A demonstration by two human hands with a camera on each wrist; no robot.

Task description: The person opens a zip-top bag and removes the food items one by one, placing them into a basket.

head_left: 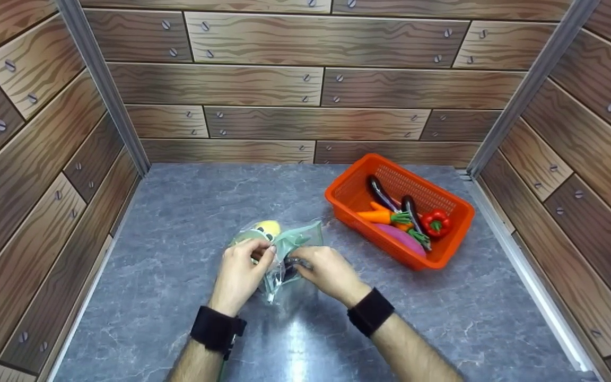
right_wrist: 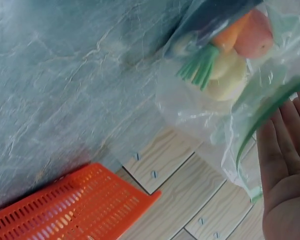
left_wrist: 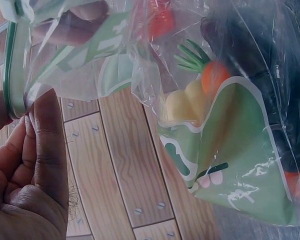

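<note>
A clear zip bag with green print is between the two hands, low over the grey tabletop. My left hand pinches the bag's green-edged mouth between thumb and fingers. On the other side my right hand holds the rim, its fingers along the green zip strip in the right wrist view. Through the plastic show a carrot with a green top, a pale yellow rounded piece, a reddish round piece and a long dark eggplant. Printed film partly hides the contents.
An orange-red plastic basket stands at the back right. It holds eggplants, carrots, a red bell pepper and a purple-pink piece. Wood-patterned walls enclose the grey tabletop at the back and sides.
</note>
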